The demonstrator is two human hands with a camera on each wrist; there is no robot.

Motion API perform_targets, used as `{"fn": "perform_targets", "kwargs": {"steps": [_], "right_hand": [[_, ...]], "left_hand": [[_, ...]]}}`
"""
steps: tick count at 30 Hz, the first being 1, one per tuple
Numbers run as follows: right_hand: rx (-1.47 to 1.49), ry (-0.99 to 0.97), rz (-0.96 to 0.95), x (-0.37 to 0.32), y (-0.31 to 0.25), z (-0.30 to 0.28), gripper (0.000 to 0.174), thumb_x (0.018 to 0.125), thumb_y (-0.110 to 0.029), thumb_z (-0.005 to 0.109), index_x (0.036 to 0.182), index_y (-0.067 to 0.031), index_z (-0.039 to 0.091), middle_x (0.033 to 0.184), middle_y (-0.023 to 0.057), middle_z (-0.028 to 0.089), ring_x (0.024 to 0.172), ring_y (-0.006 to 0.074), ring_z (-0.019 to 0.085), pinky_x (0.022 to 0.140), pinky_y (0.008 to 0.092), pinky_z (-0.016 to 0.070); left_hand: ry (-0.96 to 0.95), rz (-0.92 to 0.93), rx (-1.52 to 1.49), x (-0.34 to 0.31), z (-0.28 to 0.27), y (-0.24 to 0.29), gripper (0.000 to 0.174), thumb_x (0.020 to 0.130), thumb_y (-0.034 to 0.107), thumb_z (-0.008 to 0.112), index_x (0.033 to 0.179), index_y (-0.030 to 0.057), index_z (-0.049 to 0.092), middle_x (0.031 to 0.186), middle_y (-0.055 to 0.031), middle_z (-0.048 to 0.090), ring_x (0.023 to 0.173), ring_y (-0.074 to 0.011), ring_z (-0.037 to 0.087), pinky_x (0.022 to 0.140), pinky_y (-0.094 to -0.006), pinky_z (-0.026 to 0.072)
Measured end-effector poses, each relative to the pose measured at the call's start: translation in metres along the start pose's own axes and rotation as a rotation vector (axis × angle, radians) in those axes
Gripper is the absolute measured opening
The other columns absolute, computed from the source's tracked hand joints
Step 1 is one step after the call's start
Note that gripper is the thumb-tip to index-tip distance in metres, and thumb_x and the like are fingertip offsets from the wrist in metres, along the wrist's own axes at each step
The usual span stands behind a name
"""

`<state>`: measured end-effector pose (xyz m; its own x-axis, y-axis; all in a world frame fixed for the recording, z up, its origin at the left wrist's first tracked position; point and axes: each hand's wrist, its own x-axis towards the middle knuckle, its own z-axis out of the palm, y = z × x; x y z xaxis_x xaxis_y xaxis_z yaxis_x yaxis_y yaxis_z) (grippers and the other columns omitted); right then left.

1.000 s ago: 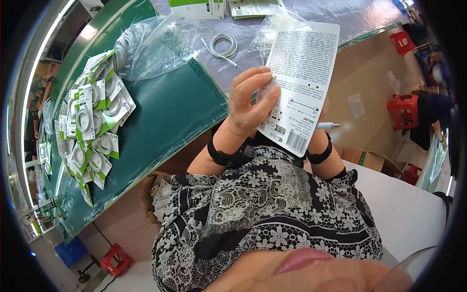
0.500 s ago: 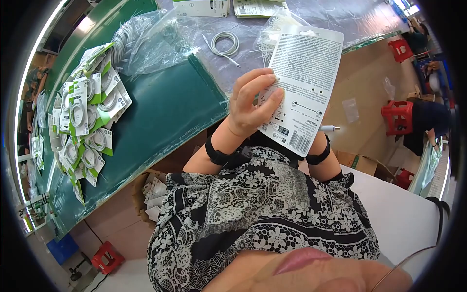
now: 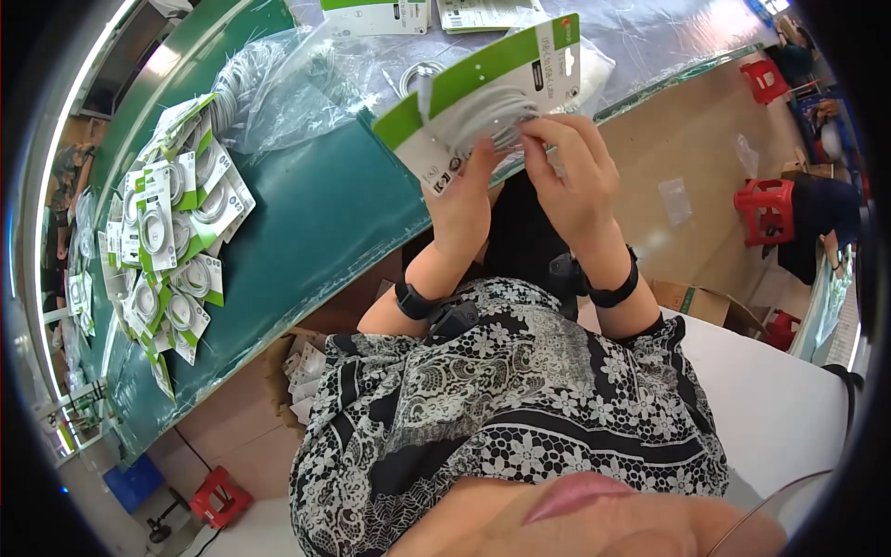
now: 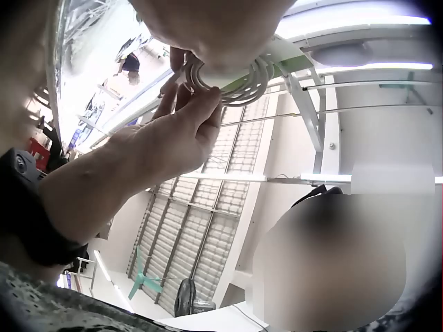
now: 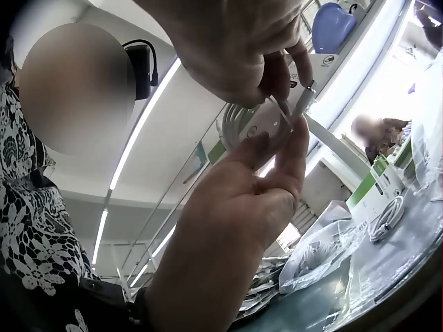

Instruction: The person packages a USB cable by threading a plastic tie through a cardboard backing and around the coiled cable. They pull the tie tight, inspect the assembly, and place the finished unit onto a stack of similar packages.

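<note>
A green and white retail card [image 3: 548,46] is held up over the table, tilted, its printed front towards the head camera. On that front sits a coiled light-grey cable [image 3: 492,111]. My left hand [image 3: 459,218] grips the card's lower edge, thumb over the front beside the coil. From the right, my right hand [image 3: 575,176] pinches the coil's near side between thumb and fingers. The right wrist view shows a cable plug with a metal tip [image 5: 309,90] between the fingers of both hands. Behind the card my left fingers are hidden in the head view.
A heap of carded cables [image 3: 172,232] lies on the green mat at the left. Behind are a plastic bag [image 3: 306,88] with grey cables and a loose coiled cable [image 3: 404,79], partly covered by the card. More cards [image 3: 376,19] lie at the far edge.
The card has turned from its printed back to its front and swung left, over the loose cable. My right hand has come from behind the card to the coil.
</note>
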<state>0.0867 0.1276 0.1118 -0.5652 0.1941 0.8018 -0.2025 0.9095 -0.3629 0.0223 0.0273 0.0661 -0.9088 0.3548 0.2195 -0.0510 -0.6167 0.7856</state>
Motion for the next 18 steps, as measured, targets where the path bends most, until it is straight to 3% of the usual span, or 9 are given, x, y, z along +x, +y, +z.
{"fn": "perform_targets", "kwargs": {"steps": [3, 5, 6, 9, 10, 12, 16, 18], "right_hand": [[0.122, -0.134, 0.08, 0.001, 0.006, -0.013, 0.02, 0.082, -0.001, 0.065, 0.101, 0.001, 0.061, 0.091, 0.0109, 0.062, 0.082, 0.0195, 0.062, 0.069, 0.029, 0.0505], [0.116, 0.157, 0.291, 0.001, 0.027, -0.029, 0.02, 0.087, -0.006, 0.062, 0.106, -0.0011, 0.061, 0.093, 0.0079, 0.063, 0.085, 0.0163, 0.062, 0.072, 0.0259, 0.0498], [0.114, 0.155, 0.293, 0.002, 0.04, -0.032, 0.02, 0.087, -0.006, 0.062, 0.106, -0.0011, 0.061, 0.093, 0.0079, 0.063, 0.085, 0.0163, 0.062, 0.072, 0.0259, 0.0498], [0.819, -0.066, 0.932, -0.007, 0.082, -0.032, 0.029, 0.089, -0.011, 0.062, 0.117, -0.0034, 0.058, 0.104, 0.0075, 0.062, 0.093, 0.0161, 0.061, 0.078, 0.0255, 0.0501], [0.81, -0.065, 0.939, -0.015, 0.079, -0.024, 0.029, 0.089, -0.011, 0.062, 0.117, -0.0034, 0.058, 0.104, 0.0075, 0.062, 0.093, 0.0161, 0.061, 0.078, 0.0255, 0.0501], [1.556, -0.276, 0.797, -0.029, 0.07, -0.002, 0.04, 0.087, -0.014, 0.064, 0.124, -0.0044, 0.053, 0.113, 0.0109, 0.06, 0.097, 0.0185, 0.061, 0.077, 0.0292, 0.0532], [1.786, -0.439, 0.78, -0.029, 0.08, -0.002, 0.045, 0.086, -0.018, 0.065, 0.127, -0.0059, 0.05, 0.118, 0.0126, 0.059, 0.1, 0.0214, 0.062, 0.077, 0.0346, 0.0557], [1.721, -0.441, 0.807, -0.03, 0.081, -0.004, 0.045, 0.086, -0.018, 0.065, 0.127, -0.0059, 0.05, 0.118, 0.0129, 0.059, 0.1, 0.022, 0.062, 0.076, 0.0356, 0.0561]], "left_hand": [[0.049, -0.247, -0.379, 0.006, -0.003, 0.006, 0.026, 0.093, 0.0, 0.051, 0.118, -0.0002, 0.049, 0.114, -0.0111, 0.059, 0.1, -0.0226, 0.062, 0.086, -0.0352, 0.0537], [-0.004, -0.305, -0.413, 0.005, -0.008, 0.017, 0.026, 0.093, 0.001, 0.051, 0.119, -0.0003, 0.048, 0.113, -0.0113, 0.059, 0.1, -0.0228, 0.062, 0.086, -0.0362, 0.0542], [-0.058, -0.368, -0.446, 0.003, -0.011, 0.022, 0.027, 0.093, 0.001, 0.051, 0.12, -0.0004, 0.048, 0.112, -0.0114, 0.059, 0.1, -0.0231, 0.062, 0.086, -0.0373, 0.0548], [-0.135, -0.467, -0.457, -0.004, -0.01, 0.028, 0.027, 0.093, 0.002, 0.05, 0.12, -0.0005, 0.047, 0.112, -0.0117, 0.06, 0.1, -0.0234, 0.062, 0.086, -0.0391, 0.0556], [-0.159, -0.488, -0.434, -0.007, -0.008, 0.028, 0.028, 0.093, 0.002, 0.051, 0.121, -0.0004, 0.047, 0.111, -0.0119, 0.06, 0.1, -0.0235, 0.062, 0.086, -0.0399, 0.0557], [-0.182, -0.515, -0.417, -0.009, -0.003, 0.029, 0.028, 0.094, 0.002, 0.051, 0.121, -0.0002, 0.047, 0.111, -0.0121, 0.06, 0.1, -0.0236, 0.063, 0.085, -0.0406, 0.0559], [-0.172, -0.514, -0.337, -0.011, 0.0, 0.032, 0.027, 0.094, 0.006, 0.051, 0.119, -0.0029, 0.046, 0.109, -0.0143, 0.061, 0.094, -0.0257, 0.065, 0.08, -0.0369, 0.0579], [-0.187, -0.548, -0.342, -0.012, -0.004, 0.029, 0.028, 0.093, 0.004, 0.054, 0.12, -0.0012, 0.048, 0.11, -0.0126, 0.06, 0.097, -0.0244, 0.064, 0.083, -0.0394, 0.057]]}}
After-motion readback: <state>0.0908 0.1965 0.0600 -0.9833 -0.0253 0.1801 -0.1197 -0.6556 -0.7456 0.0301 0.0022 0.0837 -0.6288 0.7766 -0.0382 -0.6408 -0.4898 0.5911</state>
